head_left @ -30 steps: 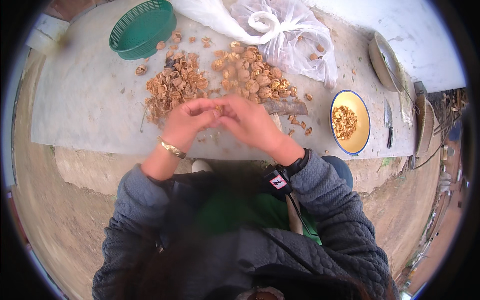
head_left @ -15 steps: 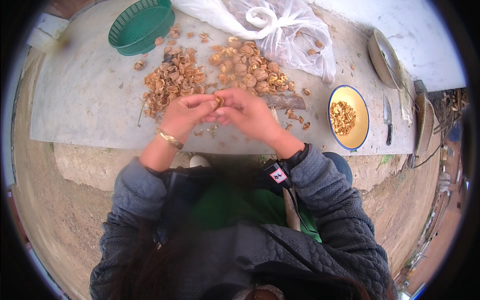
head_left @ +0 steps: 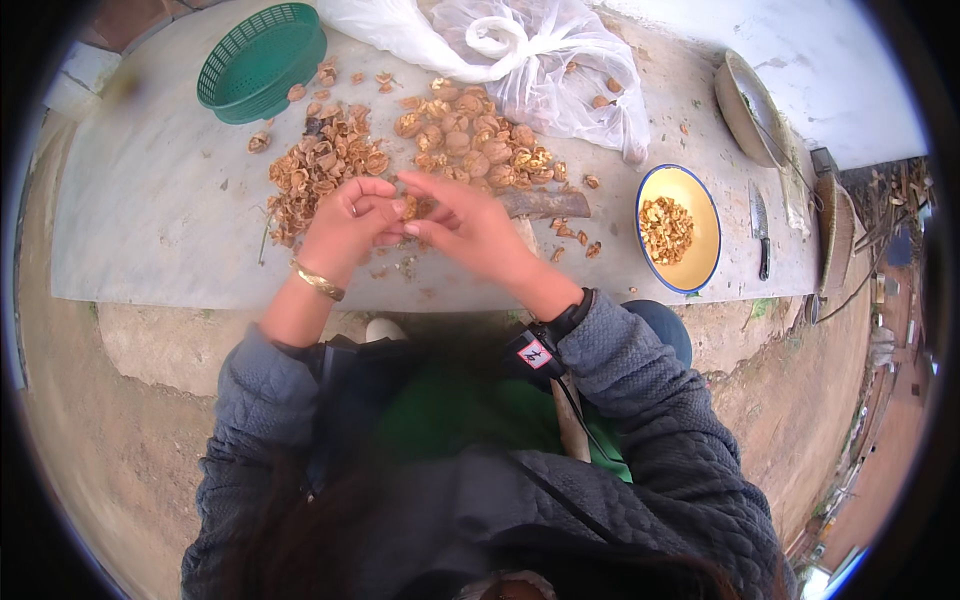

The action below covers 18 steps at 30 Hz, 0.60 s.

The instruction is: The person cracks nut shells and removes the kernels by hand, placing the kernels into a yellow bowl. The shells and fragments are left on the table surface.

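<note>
One walnut piece (head_left: 409,207) shows between two hands (head_left: 338,225) (head_left: 478,232).

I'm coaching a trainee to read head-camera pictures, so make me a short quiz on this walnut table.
1. True or false: the shell heap lies to the left of the walnut heap.

2. What does the yellow bowl hold?
a) whole walnuts
b) walnut kernels
c) leaves

3. Which hand has the gold-coloured bracelet at its wrist?

Key:
1. True.
2. b.
3. The left hand.
</note>
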Motion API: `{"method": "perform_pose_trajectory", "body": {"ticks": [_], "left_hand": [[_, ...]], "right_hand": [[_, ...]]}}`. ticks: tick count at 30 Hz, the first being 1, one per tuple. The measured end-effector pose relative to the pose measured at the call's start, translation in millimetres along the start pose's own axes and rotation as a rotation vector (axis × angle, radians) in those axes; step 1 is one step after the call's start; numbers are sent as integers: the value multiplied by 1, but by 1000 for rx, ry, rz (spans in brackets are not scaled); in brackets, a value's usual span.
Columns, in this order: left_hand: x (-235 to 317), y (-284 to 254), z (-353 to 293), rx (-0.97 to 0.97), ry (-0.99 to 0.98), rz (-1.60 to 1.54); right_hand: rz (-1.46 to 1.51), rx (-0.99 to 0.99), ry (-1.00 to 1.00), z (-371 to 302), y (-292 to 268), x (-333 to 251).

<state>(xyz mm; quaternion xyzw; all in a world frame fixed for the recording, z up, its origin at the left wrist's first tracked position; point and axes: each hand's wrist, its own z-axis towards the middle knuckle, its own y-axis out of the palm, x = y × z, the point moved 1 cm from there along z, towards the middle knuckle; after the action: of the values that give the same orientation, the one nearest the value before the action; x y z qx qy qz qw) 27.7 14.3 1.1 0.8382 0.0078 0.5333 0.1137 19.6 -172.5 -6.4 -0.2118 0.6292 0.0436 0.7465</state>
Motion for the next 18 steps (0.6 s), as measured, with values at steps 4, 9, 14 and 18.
{"method": "perform_pose_trajectory", "body": {"ticks": [4, 9, 14, 18], "left_hand": [[-2, 15, -2, -112, 27, 73], [-9, 10, 6, -143, 109, 219], [-22, 13, 22, -84, 323, 625], [-27, 35, 41, 104, 709, 1049]], "right_hand": [[-285, 29, -108, 3, -35, -23], [-921, 434, 203, -36, -182, -39], [-1310, 353, 546, -74, -231, -6], [-985, 410, 86, -40, -170, -18]]}}
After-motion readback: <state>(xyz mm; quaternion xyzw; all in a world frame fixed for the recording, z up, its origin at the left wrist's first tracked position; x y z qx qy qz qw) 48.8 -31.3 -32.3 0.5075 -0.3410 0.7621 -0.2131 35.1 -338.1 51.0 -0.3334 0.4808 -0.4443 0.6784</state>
